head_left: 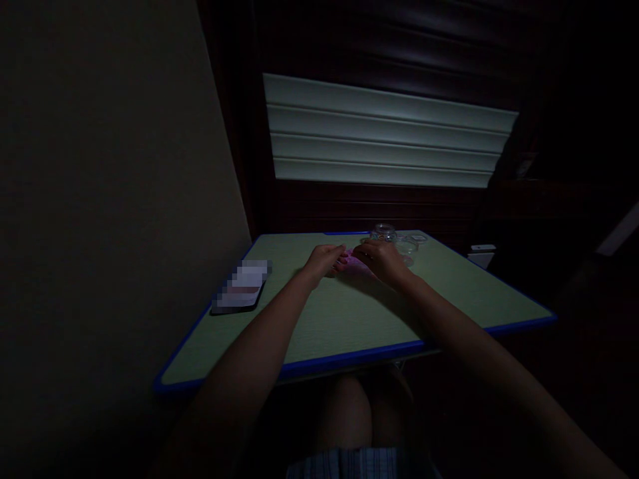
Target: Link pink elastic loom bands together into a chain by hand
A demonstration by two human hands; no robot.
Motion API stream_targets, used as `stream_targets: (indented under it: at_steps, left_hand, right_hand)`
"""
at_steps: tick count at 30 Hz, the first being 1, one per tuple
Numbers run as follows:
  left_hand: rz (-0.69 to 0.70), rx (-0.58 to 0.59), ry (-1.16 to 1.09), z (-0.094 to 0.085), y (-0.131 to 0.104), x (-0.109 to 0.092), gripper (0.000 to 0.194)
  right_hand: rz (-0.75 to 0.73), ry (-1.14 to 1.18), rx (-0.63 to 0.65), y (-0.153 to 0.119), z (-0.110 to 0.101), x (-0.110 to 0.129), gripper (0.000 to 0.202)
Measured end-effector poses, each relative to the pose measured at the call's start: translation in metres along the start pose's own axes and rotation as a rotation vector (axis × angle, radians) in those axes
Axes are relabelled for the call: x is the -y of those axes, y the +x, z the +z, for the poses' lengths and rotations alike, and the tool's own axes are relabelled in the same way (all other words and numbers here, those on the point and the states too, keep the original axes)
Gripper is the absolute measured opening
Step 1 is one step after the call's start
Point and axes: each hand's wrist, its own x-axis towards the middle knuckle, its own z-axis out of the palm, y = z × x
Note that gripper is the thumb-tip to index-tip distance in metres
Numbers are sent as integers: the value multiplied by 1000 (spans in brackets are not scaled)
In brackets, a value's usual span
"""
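Note:
Over the far half of the table, my left hand (pixel 323 261) has its fingers curled and its thumb pointing at a small pink thing (pixel 355 265). The pink thing looks soft and spreads between the two hands; in the dim light its kind cannot be told. From the other side my right hand (pixel 382 258) bends over it, fingertips pinched together at its upper edge. Part of it is covered by that hand. Just behind my right hand stand a clear glass jar (pixel 383 231) and another clear round container (pixel 408 249).
The pale green table (pixel 344 326) has a blue rim. A dark-edged tablet or phone with a blurred screen (pixel 242 286) lies at its left side. A flat clear lid-like piece (pixel 418 238) is at the far edge. A wall (pixel 200 199) borders the left, a slatted panel (pixel 384 136) the back.

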Motion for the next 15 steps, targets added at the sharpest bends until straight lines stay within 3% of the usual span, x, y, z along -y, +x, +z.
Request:
stream_targets:
  at_steps: [15]
  left_hand:
    - [-4,42,44,4,-10,-8,26]
  right_hand:
    - [122,85,23,1,4,-4,22]
